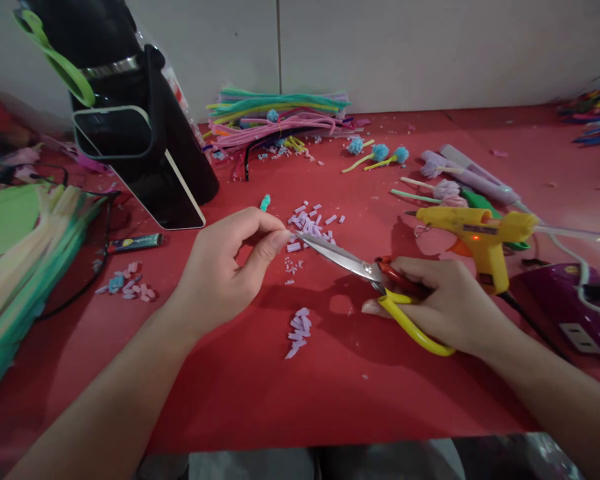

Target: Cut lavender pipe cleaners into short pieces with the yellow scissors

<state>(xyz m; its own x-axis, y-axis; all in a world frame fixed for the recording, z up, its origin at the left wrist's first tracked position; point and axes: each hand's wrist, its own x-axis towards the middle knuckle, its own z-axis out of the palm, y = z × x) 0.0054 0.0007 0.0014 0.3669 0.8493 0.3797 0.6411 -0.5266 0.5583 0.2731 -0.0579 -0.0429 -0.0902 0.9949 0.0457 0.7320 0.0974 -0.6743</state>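
Note:
My right hand (445,300) holds a pair of scissors (343,259) with one yellow and one red handle loop. The blades look closed or nearly so, and their tips reach my left fingertips. Thumb and forefinger of my left hand (235,260) are pinched together above the table; whatever they grip is too small to make out. Just behind the blade tips lies a loose pile of short lilac pieces (310,223), cut from fuzzy stems by their look. Nearer to me is a second lilac cluster (300,330), with tiny scraps between the two.
A yellow glue gun (473,233) with a lit red light lies at right, beside a purple power socket (575,313). A phone (145,180) leans on a black bottle (180,120) at left. Bundled pipe cleaners (280,120) lie at the back, near blue pompom flowers (380,153).

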